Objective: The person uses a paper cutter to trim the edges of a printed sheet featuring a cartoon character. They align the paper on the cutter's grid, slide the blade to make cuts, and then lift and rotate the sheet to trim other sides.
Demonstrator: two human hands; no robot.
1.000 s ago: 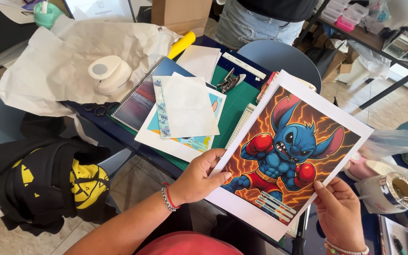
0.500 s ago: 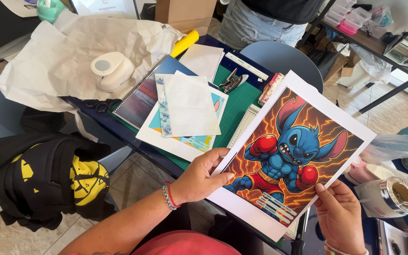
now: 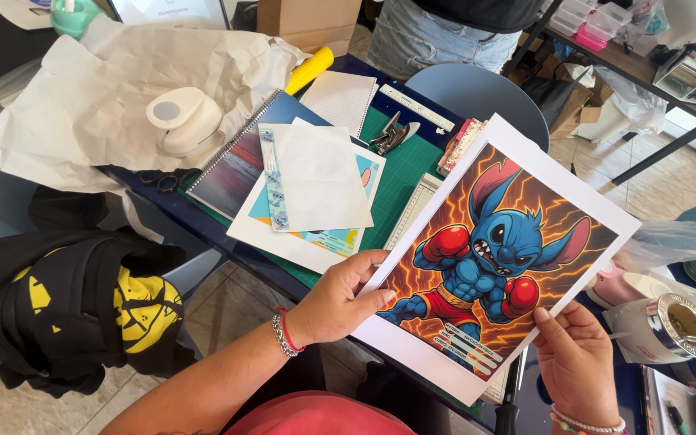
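- Your left hand [image 3: 336, 302] pinched the cartoon print [image 3: 493, 258] by its left edge.
- Your right hand [image 3: 577, 362] gripped its lower right edge.
- Print was held tilted above the counter's [image 3: 203, 221] near edge, beside the green cutting mat [image 3: 400, 173].

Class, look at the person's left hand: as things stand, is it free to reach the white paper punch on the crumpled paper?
Probably not right away: the left hand grips the edge of the cartoon print. The white punch lies uncovered across the table, so letting go should clear the way.
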